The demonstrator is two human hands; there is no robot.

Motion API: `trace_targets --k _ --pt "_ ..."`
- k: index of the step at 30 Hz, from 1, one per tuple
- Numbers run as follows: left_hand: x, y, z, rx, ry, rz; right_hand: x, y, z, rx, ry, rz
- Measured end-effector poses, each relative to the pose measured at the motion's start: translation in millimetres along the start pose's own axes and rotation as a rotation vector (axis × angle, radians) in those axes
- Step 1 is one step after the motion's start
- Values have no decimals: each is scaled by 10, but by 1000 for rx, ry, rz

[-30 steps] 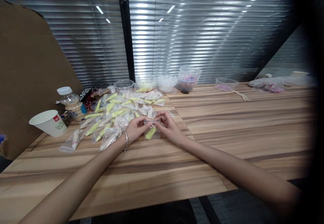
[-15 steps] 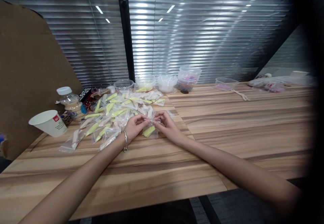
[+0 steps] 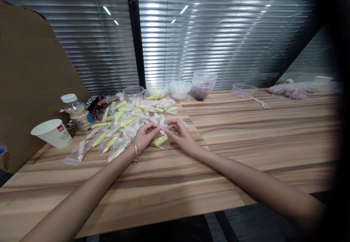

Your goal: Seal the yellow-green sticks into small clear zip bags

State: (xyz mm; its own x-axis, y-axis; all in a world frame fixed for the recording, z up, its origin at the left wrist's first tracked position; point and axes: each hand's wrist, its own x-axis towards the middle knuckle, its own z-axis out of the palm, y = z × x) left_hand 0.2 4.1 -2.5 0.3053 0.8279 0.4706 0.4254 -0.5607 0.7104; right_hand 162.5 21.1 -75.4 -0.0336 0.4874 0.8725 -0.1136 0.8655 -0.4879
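Note:
Between my hands is a small clear plastic bag (image 3: pixel 165 145) with a yellow piece (image 3: pixel 160 140) inside. My left hand (image 3: pixel 146 137) pinches the bag's upper edge from the left, thumb against fingers. From the right, my right hand (image 3: pixel 181 137) pinches the same edge a short way along. The bag hangs down toward me, close above the table or touching it; I cannot tell which. Just beyond and left of my left hand spreads a pile of similar clear bags (image 3: pixel 128 121), holding yellow or pale pieces.
A paper cup (image 3: pixel 51 134) and a capped bottle (image 3: pixel 78 112) stand at the left, before a cardboard panel (image 3: pixel 32 70). Clear tubs (image 3: pixel 157 87) and a stack of bowls (image 3: pixel 204 83) line the back. Farther right lie a shallow tub (image 3: pixel 244 90) and plastic bags (image 3: pixel 298 88).
The bag between my hands has shifted very slightly, and the yellow piece in it sits a touch higher. Both hands stay in nearly the same place, still pinching the bag's edge.

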Motion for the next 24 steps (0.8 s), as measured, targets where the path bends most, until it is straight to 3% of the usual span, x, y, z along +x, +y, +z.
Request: trace_targets --k 6,14,24 --pt "-25 11 5 1 -87 30 4 -50 -8 29 -15 -73" --pt "-25 30 -8 51 -78 42 -2 -77 9 68 -75 9" --pt "-43 12 23 150 -126 67 -3 -79 -4 45 -51 -62"
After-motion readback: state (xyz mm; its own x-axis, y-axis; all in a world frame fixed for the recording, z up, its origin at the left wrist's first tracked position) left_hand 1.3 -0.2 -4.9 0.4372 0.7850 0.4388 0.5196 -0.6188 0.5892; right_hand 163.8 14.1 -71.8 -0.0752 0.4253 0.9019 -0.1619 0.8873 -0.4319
